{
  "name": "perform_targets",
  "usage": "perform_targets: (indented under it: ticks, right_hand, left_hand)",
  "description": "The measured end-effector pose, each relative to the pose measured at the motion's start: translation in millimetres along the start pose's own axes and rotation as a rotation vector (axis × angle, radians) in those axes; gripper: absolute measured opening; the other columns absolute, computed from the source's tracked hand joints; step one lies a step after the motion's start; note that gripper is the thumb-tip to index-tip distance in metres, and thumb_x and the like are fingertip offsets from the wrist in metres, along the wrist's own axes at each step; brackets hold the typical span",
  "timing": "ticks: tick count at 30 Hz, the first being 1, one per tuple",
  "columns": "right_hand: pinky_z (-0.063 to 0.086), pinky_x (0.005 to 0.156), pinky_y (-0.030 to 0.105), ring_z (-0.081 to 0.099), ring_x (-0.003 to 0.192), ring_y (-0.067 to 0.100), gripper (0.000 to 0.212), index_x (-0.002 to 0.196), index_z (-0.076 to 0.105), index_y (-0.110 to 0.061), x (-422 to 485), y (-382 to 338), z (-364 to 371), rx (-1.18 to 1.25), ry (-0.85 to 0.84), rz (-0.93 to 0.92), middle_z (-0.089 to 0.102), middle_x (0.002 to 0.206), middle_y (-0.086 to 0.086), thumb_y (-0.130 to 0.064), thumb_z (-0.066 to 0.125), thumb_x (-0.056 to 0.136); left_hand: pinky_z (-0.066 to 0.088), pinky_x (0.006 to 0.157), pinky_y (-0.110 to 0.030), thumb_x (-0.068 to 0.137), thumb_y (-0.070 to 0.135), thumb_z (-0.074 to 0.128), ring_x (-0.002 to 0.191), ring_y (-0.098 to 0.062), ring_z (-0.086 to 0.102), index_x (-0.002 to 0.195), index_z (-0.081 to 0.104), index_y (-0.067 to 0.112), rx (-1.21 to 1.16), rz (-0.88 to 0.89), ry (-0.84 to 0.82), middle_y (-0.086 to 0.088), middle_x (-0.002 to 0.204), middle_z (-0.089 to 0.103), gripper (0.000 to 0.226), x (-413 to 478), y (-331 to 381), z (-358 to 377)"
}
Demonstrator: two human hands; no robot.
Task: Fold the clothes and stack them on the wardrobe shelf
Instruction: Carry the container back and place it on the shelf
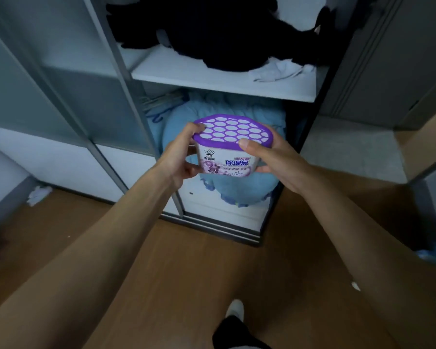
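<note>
We're in a home bedroom: sliding-door wardrobe (106,102), dark clothes (237,34) heaped on its shelf (212,79), blue bedding (237,182) stuffed below, wood floor (199,260).

Count: two hands, left hand (180,157) and right hand (275,159); one purple-lidded tub (230,144); one wardrobe shelf (212,79); one blue bedding bundle (237,190).

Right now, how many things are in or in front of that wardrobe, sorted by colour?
Purple-lidded: 1, the dehumidifier box, held by the left hand and right hand.
Black: 1 heap of clothes on the shelf.
White: 1 garment beside the heap.
Light blue: 1 bedding bundle below.
Total: 4.
</note>
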State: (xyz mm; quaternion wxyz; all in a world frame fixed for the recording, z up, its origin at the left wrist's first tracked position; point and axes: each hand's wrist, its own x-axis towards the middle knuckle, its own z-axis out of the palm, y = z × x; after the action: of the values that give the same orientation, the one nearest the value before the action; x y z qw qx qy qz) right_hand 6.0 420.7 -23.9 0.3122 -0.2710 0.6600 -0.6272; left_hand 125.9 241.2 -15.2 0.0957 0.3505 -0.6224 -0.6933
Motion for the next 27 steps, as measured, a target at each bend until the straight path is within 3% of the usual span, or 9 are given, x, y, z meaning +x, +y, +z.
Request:
perform_targets:
  ticks: [2,4,6,8,15,21,27]
  right_hand:
    - [0.059,0.065,0.026,0.073,0.096,0.011,0.045,0.123,0.056,-0.032,31.5,-17.1,-6.2,0.022,0.031,-0.044,0.075,0.109,-0.009,-0.036,0.076,0.083]
    - [0.059,0.068,0.028,0.073,0.096,0.013,0.037,0.122,0.059,-0.027,58.0,-34.0,-10.6,0.029,0.069,-0.102,0.076,0.108,-0.006,-0.032,0.073,0.088]
    - [0.059,0.069,0.027,0.074,0.096,0.015,0.033,0.121,0.061,-0.023,82.0,-49.3,-13.8,0.041,0.111,-0.151,0.076,0.107,-0.003,-0.03,0.071,0.09]
    - [0.058,0.068,0.025,0.074,0.095,0.016,0.032,0.119,0.063,-0.019,106.0,-64.0,-17.9,0.056,0.158,-0.205,0.076,0.106,0.0,-0.027,0.072,0.09]
    - [0.057,0.056,0.027,0.075,0.087,0.012,0.04,0.116,0.063,-0.021,183.4,-102.4,-40.7,0.054,0.374,-0.254,0.074,0.106,0.0,-0.039,0.076,0.083]
    - [0.058,0.064,0.025,0.074,0.09,0.014,0.04,0.116,0.062,-0.027,251.2,-121.9,-66.3,0.029,0.419,-0.249,0.076,0.103,-0.003,-0.038,0.077,0.081]
    - [0.057,0.089,0.033,0.065,0.11,0.012,0.072,0.14,0.044,-0.021,323.5,-151.6,-93.2,-0.229,0.622,-0.255,0.058,0.127,-0.001,-0.037,0.08,0.08]
  left_hand:
    - [0.034,0.05,-0.025,0.076,0.056,0.061,0.073,-0.026,0.072,0.091,0.067,0.025,0.008,0.03,-0.023,-0.001,0.089,0.074,0.036,26.3,26.1,-0.1]
    - [0.045,0.053,-0.024,0.077,0.061,0.058,0.072,-0.025,0.072,0.092,0.068,0.026,0.028,0.065,-0.045,0.002,0.087,0.074,0.039,50.1,53.9,0.3]
    - [0.057,0.065,-0.03,0.078,0.069,0.052,0.078,-0.024,0.074,0.094,0.07,0.027,0.087,0.117,-0.054,0.003,0.093,0.076,0.048,73.0,82.4,1.6]
    - [0.057,0.074,-0.037,0.08,0.074,0.045,0.082,-0.026,0.074,0.093,0.07,0.029,0.131,0.166,-0.042,0.002,0.097,0.077,0.053,98.3,110.7,4.9]
    - [0.057,0.063,-0.032,0.081,0.069,0.051,0.067,-0.017,0.073,0.085,0.074,0.025,0.056,0.24,-0.14,-0.003,0.085,0.077,0.05,182.9,182.2,31.7]
    - [0.059,0.064,-0.036,0.071,0.067,0.054,0.087,-0.027,0.074,0.095,0.075,0.024,0.03,0.257,-0.216,-0.007,0.097,0.078,0.053,264.5,221.1,48.2]
    - [0.058,0.06,-0.037,0.066,0.066,0.061,0.073,-0.022,0.076,0.085,0.078,0.027,0.014,0.232,-0.349,-0.003,0.087,0.078,0.046,347.4,275.8,59.4]
